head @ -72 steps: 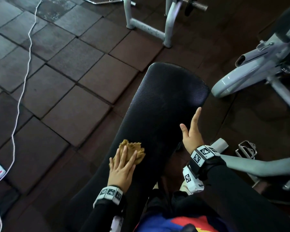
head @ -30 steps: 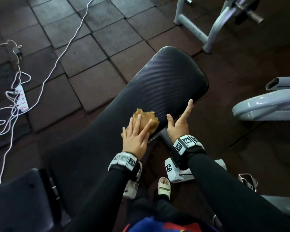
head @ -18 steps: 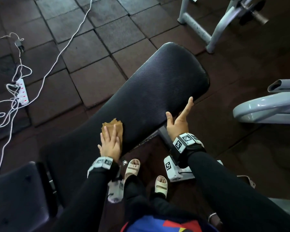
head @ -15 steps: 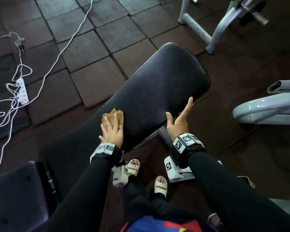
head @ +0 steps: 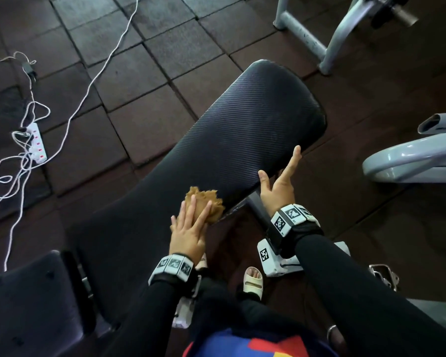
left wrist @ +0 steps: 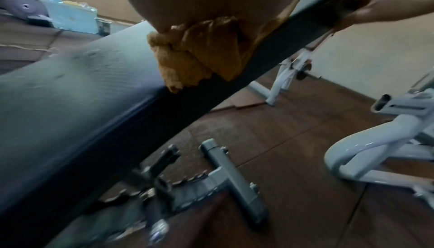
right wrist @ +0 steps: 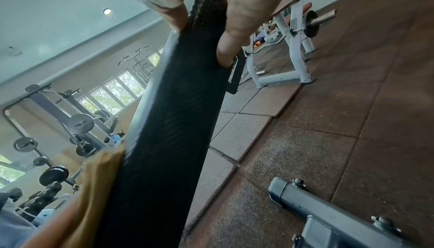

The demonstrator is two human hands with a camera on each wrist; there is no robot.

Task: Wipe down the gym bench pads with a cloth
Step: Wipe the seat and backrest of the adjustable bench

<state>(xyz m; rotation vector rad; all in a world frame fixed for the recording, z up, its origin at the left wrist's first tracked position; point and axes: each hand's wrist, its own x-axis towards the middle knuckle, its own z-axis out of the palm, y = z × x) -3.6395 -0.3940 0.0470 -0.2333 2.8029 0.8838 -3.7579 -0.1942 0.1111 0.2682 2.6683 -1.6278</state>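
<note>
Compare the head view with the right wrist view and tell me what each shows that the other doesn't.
Only the head view shows the left hand pressing flat on the cloth, plus the power strip with white cables on the floor. Only the right wrist view shows windows and a rack of weight plates, and the right hand's fingers under the pad's edge. Both show the black bench pad, the brown cloth and the right hand.

bare pad [head: 255, 119] beyond hands
</note>
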